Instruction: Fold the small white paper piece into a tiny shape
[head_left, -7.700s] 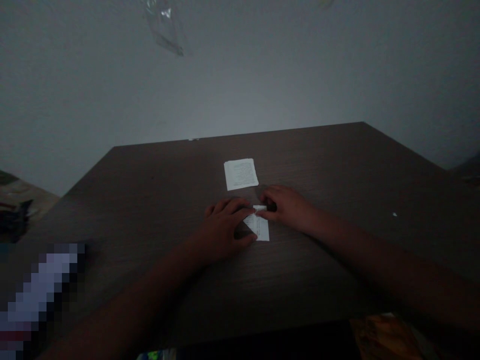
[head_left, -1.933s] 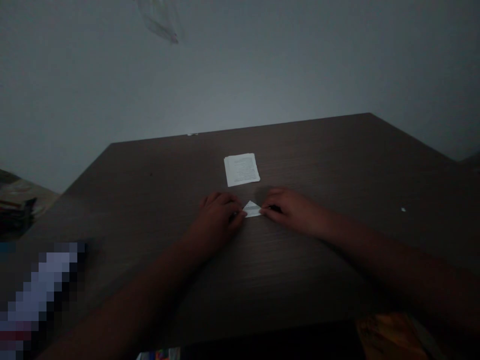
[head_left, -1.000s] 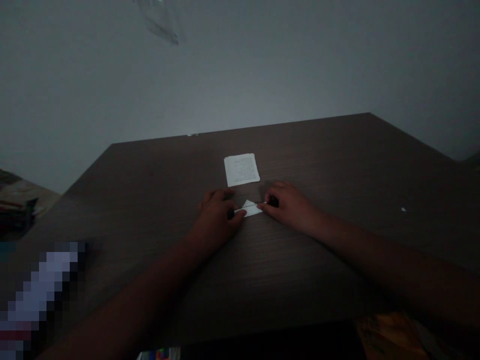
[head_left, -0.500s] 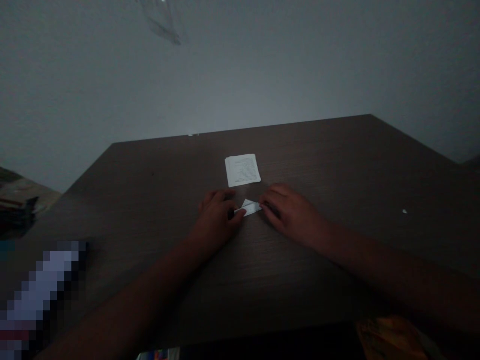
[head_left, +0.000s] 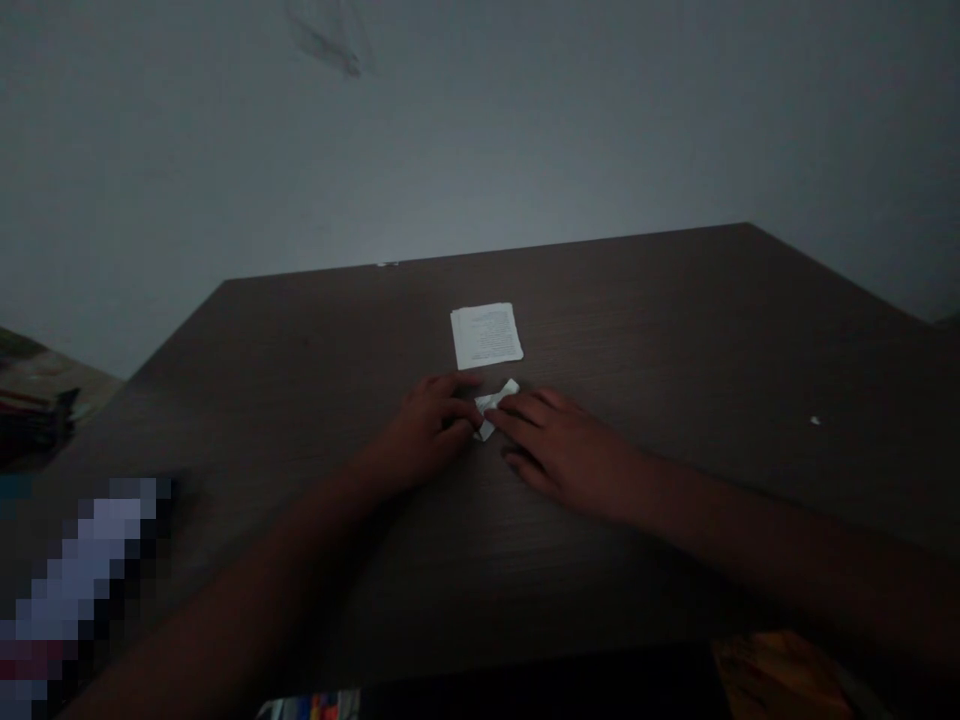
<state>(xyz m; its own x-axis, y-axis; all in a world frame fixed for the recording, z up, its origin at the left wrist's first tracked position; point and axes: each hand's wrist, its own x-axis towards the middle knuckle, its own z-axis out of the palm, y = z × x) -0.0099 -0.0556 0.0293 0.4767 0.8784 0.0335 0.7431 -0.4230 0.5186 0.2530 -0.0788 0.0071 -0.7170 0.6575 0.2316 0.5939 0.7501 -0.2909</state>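
A small folded piece of white paper (head_left: pixel 507 390) lies slanted on the table between my two hands. My left hand (head_left: pixel 429 432) is at its left edge, thumb and index finger closed together on the paper. From the right, my right hand (head_left: pixel 559 445) rests over it with fingers stretched out and slightly apart, the fingertips pressing on its surface. Part of the paper is hidden under those fingers. Just beyond the hands sits a stack of square printed paper sheets (head_left: pixel 486 336).
The brown table (head_left: pixel 637 330) meets a pale wall (head_left: pixel 562 120) at its far edge. A tiny white scrap (head_left: pixel 815 420) lies at the right. At the left is a pixelated, blurred-out object (head_left: pixel 90 560). Something orange (head_left: pixel 780 675) shows below the front edge.
The folded paper has turned from lying crosswise to slanting up to the right. My right hand has let go of its pinch and spread its fingers over the paper, moving left.
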